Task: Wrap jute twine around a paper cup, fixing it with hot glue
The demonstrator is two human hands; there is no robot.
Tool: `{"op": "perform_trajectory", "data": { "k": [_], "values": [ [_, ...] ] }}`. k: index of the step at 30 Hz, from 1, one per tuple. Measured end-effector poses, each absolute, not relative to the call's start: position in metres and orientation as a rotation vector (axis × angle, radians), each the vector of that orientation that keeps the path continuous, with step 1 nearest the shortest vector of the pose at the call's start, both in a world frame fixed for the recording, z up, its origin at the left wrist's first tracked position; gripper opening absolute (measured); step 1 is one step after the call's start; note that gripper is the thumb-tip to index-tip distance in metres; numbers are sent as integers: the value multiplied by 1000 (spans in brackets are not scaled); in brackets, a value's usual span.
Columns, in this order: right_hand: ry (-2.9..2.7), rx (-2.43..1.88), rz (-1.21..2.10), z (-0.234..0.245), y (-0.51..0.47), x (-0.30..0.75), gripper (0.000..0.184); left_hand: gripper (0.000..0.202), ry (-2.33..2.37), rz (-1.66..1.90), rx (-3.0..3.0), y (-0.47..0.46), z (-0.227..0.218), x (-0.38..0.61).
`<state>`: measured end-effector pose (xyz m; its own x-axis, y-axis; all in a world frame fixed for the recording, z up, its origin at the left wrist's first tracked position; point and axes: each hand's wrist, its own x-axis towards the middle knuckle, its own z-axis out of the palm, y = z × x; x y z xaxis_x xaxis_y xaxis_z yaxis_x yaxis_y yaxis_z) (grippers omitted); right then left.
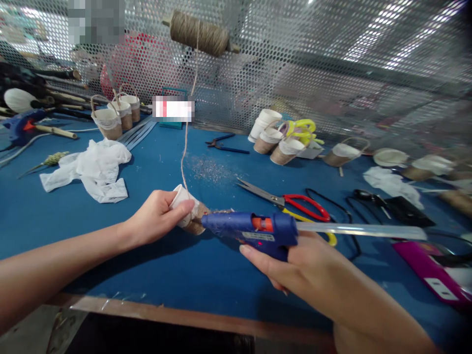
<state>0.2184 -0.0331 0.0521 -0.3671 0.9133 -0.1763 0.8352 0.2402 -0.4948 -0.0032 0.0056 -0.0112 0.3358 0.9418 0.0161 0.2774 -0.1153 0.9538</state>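
Observation:
My left hand (160,215) grips a small paper cup (181,197) with a brown wrap round its lower part, tilted above the blue tabletop. A strand of twine (185,142) runs down to the cup from a spool (199,33) on the mesh wall. In my right hand (308,268) is a blue glue gun (247,231), its nozzle at the cup's brown side; whether it touches I cannot tell. A long clear glue stick (363,229) sticks out of the gun's back end.
Red-and-yellow scissors (282,197) lie just behind the glue gun. Pliers (226,146) rest farther back. Several wrapped cups (288,150) stand at the back right, others with handles (107,124) at the back left. White lace fabric (94,164) is bunched on the left, a purple power strip (427,273) at right.

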Motion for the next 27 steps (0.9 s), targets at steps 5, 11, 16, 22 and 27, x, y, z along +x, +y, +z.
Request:
{"op": "perform_trajectory", "data": {
  "k": [5, 11, 16, 22, 27],
  "values": [
    [-2317, -1667, 841, 55, -33, 214, 22, 30, 1099, 851, 1568, 6, -11, -2],
    [-2166, -1801, 984, 57, -28, 215, 24, 30, 1128, 864, 1644, 5, -12, -3],
    [-2143, -1814, 979, 56, -24, 219, 33, 33, 1163, 849, 1705, 4, -13, -2],
    [-2161, -1802, 1024, 56, -20, 218, 40, 36, 1148, 823, 1780, 4, -13, -3],
    [-2165, -1797, 1026, 57, -16, 216, 41, 36, 1167, 829, 1816, 4, -13, -2]
  ]
}}
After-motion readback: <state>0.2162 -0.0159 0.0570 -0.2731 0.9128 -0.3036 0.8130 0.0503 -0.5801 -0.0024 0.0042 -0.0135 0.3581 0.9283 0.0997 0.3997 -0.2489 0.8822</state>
